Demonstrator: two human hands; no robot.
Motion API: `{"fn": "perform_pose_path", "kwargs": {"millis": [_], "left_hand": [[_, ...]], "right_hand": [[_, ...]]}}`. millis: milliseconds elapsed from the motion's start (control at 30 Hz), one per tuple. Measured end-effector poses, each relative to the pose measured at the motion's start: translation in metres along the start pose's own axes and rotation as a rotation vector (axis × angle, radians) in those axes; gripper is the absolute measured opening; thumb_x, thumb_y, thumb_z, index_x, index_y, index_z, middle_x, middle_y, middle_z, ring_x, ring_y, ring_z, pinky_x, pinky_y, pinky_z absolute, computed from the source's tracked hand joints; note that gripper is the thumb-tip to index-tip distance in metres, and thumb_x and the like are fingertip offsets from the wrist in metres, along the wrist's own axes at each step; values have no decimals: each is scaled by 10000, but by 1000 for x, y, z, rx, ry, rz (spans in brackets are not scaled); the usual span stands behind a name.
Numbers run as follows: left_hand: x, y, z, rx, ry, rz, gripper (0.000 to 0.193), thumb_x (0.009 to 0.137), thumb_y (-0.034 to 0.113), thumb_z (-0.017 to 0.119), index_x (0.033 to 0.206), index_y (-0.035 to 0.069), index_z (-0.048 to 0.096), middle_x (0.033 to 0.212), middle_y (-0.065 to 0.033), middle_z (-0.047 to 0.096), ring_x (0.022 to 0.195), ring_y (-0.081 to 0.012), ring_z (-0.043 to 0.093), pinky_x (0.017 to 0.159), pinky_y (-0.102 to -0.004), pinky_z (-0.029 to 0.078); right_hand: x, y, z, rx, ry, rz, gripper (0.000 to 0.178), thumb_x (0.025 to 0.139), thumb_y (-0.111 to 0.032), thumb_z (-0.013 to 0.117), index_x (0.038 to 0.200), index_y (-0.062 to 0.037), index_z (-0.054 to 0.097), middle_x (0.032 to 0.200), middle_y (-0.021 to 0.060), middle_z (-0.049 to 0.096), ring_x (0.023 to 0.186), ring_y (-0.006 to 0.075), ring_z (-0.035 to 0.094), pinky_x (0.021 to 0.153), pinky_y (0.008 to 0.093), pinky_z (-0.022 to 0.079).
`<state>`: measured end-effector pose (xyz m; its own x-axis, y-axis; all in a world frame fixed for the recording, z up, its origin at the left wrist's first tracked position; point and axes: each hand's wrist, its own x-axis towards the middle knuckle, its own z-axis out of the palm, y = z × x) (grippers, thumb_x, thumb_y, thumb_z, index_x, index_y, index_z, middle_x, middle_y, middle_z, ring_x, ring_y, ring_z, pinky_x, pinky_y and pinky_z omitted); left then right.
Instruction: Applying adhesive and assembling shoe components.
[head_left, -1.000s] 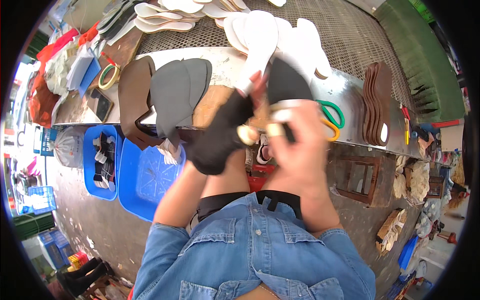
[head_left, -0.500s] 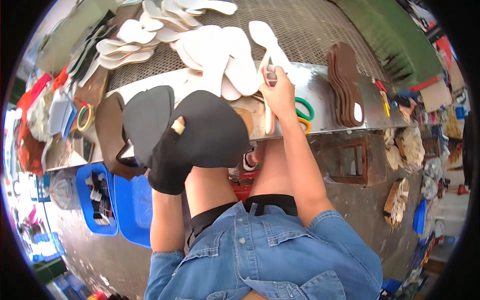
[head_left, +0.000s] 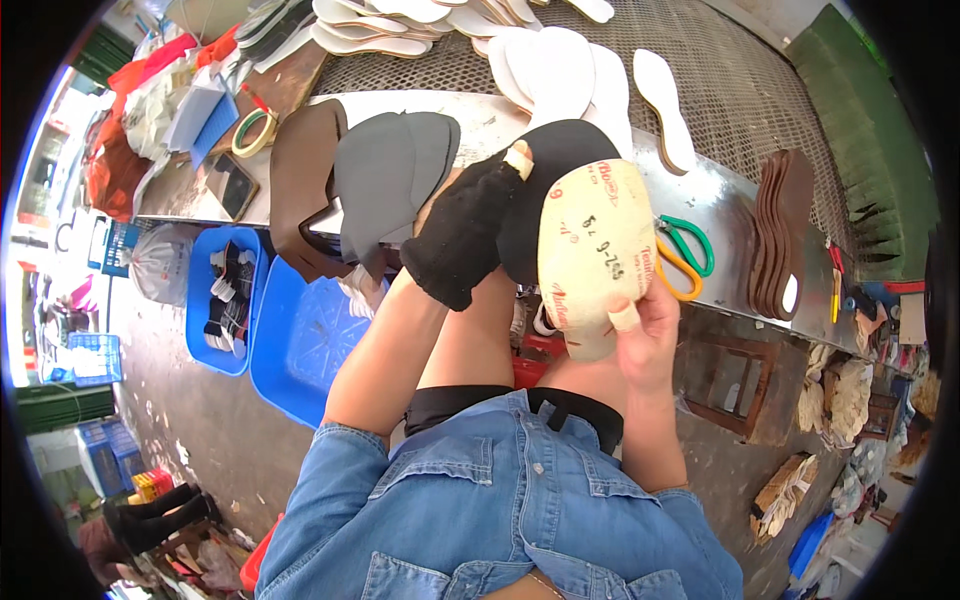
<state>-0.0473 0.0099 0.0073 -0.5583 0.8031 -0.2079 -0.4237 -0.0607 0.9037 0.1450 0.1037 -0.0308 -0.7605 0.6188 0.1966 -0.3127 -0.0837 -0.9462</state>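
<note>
My left hand (head_left: pixel 465 235), in a black fingerless glove, is closed on a flat black rounded shoe piece (head_left: pixel 575 143) above the table's front edge. My right hand (head_left: pixel 650 335) pinches the lower end of a cream printed shoe pattern (head_left: pixel 590 240), its thumb wrapped in a pale cover. The pattern overlaps the black piece in the view; whether they touch I cannot tell. Behind the pattern lie scissors with a green loop (head_left: pixel 690 245) and a yellow loop (head_left: pixel 679 274). Left of my gloved hand are stacked dark grey pieces (head_left: pixel 385 165) and a brown piece (head_left: pixel 300 180).
White insoles (head_left: pixel 555 80) lie on the mesh surface (head_left: pixel 720 110), one single insole (head_left: pixel 660 105) apart. Stacked brown insoles (head_left: pixel 780 230) rest at right. A tape roll (head_left: pixel 254 132) and phone (head_left: pixel 235 188) sit at left. Below are blue bins (head_left: pixel 300 350) and a wooden frame (head_left: pixel 740 390).
My right hand has left the insoles, come nearer and now holds the cream pattern upright. The left hand, still holding the black piece, sits further right. The whole view has shifted.
</note>
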Motion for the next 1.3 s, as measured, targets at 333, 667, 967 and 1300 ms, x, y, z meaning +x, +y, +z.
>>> {"fn": "perform_pose_path", "kwargs": {"millis": [333, 667, 967, 1300], "left_hand": [[4, -21, -20, 461, -22, 439, 360, 979, 277, 443, 1171, -10, 541, 1021, -125, 621, 893, -175, 601, 766, -280, 493], [-25, 2, 0, 371, -24, 259, 347, 982, 258, 436, 1143, -28, 548, 934, -137, 620, 838, -208, 619, 730, -316, 498], [3, 24, 13, -70, -99, 103, 327, 964, 259, 474, 1069, -28, 591, 1052, -120, 597, 890, -141, 586, 747, -281, 483], [-17, -16, 19, -59, -165, 171, 327, 893, 157, 497, 1159, -27, 545, 886, -56, 613, 809, -99, 558, 702, -234, 455]], "right_hand": [[7, 3, 21, 54, -10, 43, 404, 879, -155, 635, 1199, 61, 516, 1108, 101, 619, 1002, 137, 588, 880, 266, 451], [9, 0, 20, 110, -25, 186, 374, 875, -132, 637, 1178, 55, 523, 1068, 96, 632, 957, 121, 602, 832, 252, 470], [-9, 13, 5, 136, 150, 177, 221, 872, -194, 626, 952, 4, 570, 877, 17, 610, 789, 55, 551, 682, 202, 441], [19, -9, 9, 17, 99, 167, 223, 909, -227, 614, 939, -10, 577, 854, 13, 624, 727, 28, 547, 624, 181, 442]]}}
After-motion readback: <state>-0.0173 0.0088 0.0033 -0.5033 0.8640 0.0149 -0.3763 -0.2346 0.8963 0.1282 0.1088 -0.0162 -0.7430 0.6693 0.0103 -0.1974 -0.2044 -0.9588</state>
